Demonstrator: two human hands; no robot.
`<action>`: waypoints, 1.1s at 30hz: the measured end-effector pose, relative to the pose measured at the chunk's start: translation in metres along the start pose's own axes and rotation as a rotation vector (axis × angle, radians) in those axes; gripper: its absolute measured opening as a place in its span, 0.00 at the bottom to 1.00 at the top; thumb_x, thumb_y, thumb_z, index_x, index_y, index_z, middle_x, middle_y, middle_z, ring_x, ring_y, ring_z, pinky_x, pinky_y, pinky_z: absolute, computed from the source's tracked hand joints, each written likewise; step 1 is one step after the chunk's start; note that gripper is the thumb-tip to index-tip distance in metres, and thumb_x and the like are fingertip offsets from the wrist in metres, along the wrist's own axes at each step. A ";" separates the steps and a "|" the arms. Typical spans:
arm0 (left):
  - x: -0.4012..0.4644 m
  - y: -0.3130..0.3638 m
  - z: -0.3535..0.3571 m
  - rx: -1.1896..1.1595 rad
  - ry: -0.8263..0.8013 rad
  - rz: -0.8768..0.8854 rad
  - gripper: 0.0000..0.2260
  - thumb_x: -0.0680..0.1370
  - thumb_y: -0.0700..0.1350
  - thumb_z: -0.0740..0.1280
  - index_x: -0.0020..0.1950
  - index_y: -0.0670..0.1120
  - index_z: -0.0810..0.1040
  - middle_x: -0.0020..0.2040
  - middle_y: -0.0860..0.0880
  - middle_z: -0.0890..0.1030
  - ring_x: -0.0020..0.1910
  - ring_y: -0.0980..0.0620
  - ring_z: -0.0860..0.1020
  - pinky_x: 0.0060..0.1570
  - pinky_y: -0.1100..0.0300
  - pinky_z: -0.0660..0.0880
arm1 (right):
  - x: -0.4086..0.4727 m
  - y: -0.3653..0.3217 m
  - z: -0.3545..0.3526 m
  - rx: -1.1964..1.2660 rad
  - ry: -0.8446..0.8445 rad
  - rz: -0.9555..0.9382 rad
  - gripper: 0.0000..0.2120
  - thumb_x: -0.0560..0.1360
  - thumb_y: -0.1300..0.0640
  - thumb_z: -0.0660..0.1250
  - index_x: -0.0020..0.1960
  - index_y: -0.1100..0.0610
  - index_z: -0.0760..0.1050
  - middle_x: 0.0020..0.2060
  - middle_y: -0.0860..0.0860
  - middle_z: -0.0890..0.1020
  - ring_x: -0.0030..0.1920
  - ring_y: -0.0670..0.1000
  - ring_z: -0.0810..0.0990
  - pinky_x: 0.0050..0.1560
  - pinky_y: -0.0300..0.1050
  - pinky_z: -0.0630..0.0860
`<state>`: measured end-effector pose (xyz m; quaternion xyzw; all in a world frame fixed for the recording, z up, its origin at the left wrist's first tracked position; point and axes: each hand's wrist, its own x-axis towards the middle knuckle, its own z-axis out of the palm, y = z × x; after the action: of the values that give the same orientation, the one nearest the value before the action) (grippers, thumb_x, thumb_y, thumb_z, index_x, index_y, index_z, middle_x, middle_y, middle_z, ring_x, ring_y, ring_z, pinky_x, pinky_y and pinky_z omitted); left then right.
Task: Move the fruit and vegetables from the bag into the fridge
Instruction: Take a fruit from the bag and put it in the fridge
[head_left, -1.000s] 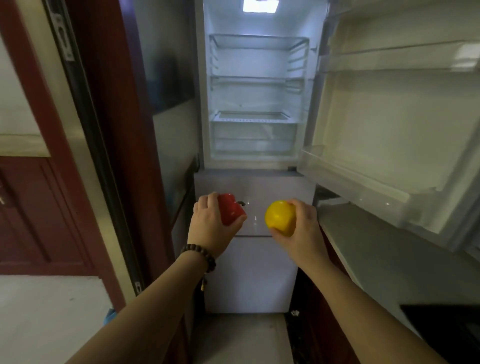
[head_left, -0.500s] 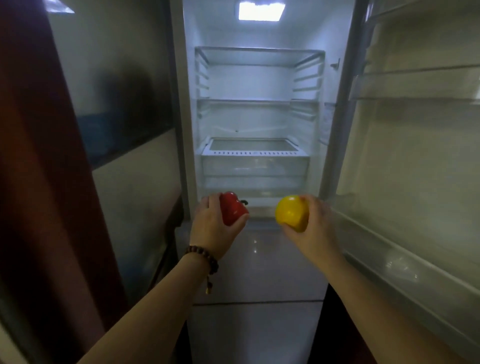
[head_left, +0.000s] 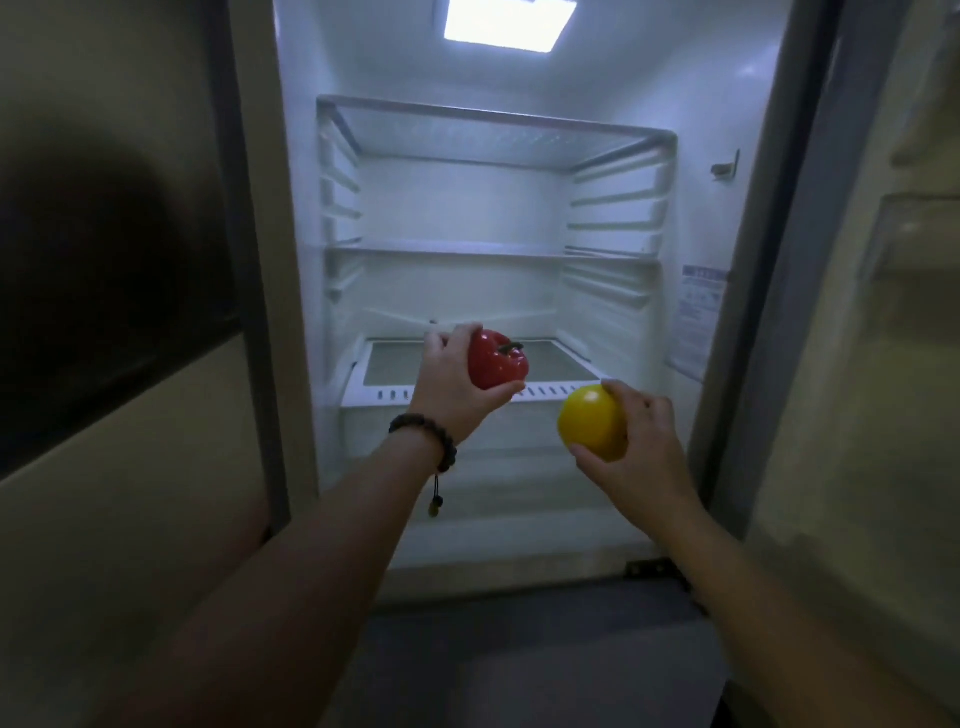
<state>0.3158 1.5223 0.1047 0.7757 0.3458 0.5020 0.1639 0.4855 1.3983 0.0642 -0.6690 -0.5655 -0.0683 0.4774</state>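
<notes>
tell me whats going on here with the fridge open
A person stands at the open fridge with produce in both hands. The left hand grips a red bell pepper, held up in front of the lowest shelf. The right hand grips a round yellow fruit, a little lower and nearer the camera. Neither is set down yet, and the visible shelves look bare.

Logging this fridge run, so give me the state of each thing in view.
Fridge door: open.
Fridge light: on.
Shelves: bare.
Red pepper: gripped by the left hand, over the drawer cover.
Yellow fruit: gripped by the right hand.
</notes>
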 end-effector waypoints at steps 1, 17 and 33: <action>0.016 -0.003 0.006 -0.014 -0.011 -0.007 0.33 0.65 0.51 0.78 0.66 0.49 0.68 0.57 0.50 0.65 0.53 0.55 0.68 0.57 0.63 0.69 | 0.010 0.003 0.005 -0.014 0.002 -0.002 0.35 0.67 0.52 0.74 0.70 0.47 0.62 0.62 0.51 0.62 0.55 0.49 0.69 0.53 0.41 0.69; 0.235 -0.098 0.136 -0.138 -0.385 -0.314 0.32 0.68 0.49 0.76 0.67 0.46 0.66 0.65 0.45 0.72 0.61 0.45 0.73 0.59 0.51 0.73 | 0.116 0.044 0.033 -0.147 -0.004 -0.027 0.35 0.65 0.53 0.76 0.66 0.43 0.64 0.60 0.46 0.62 0.55 0.47 0.68 0.50 0.41 0.66; 0.252 -0.115 0.174 0.043 -0.452 -0.358 0.34 0.75 0.59 0.66 0.74 0.45 0.58 0.69 0.42 0.69 0.65 0.41 0.70 0.59 0.49 0.69 | 0.118 0.058 0.037 -0.251 -0.061 -0.025 0.36 0.65 0.48 0.75 0.67 0.41 0.61 0.61 0.44 0.61 0.54 0.50 0.71 0.51 0.41 0.69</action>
<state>0.4930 1.7964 0.1263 0.7978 0.4424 0.2721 0.3062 0.5582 1.5115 0.0862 -0.7183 -0.5749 -0.1242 0.3716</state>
